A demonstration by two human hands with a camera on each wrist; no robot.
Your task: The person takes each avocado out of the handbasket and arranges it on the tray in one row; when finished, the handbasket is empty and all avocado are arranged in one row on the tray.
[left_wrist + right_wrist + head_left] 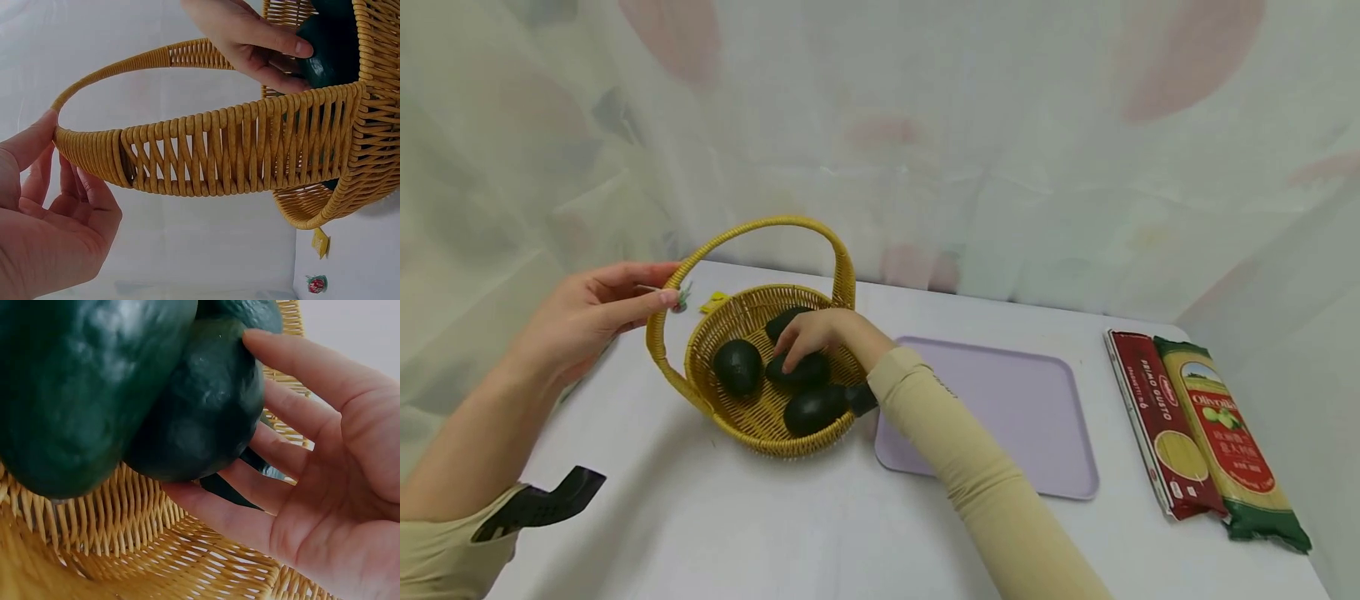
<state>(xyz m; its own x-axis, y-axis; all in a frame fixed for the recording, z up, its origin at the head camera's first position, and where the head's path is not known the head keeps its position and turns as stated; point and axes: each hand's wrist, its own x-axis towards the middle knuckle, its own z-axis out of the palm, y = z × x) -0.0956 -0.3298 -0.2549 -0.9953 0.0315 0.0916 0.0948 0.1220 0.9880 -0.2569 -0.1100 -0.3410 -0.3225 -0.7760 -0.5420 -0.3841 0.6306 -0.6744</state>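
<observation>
Nearest, over the white tabletop (820, 533), a left sleeve (452, 542) with a black bracket (542, 504) at the cuff, and a right sleeve (985, 475). By the tabletop's right edge, side by side, a red spaghetti packet (1161, 417) and a green-ended pasta packet (1225, 425). Left of these, a flat lilac tray (1022, 408), partly behind the right sleeve. Further left, a round wicker basket (786, 447) with four avocados inside: a front avocado (812, 411) near the rim; a middle avocado (812, 373), gripped by the right hand (820, 329), fingers spread only to the fruit's width; a left avocado (737, 367); a far avocado (782, 323), partly hidden. On the arched handle (782, 221), a light pinch of the left hand (587, 317), thumb against fingertips, other fingers loosely bent. Beyond, near the tabletop's far edge, a small yellow packet (715, 302) and a red-and-green object (680, 303), too small to identify. Farthest, a patterned curtain (1000, 167).
</observation>
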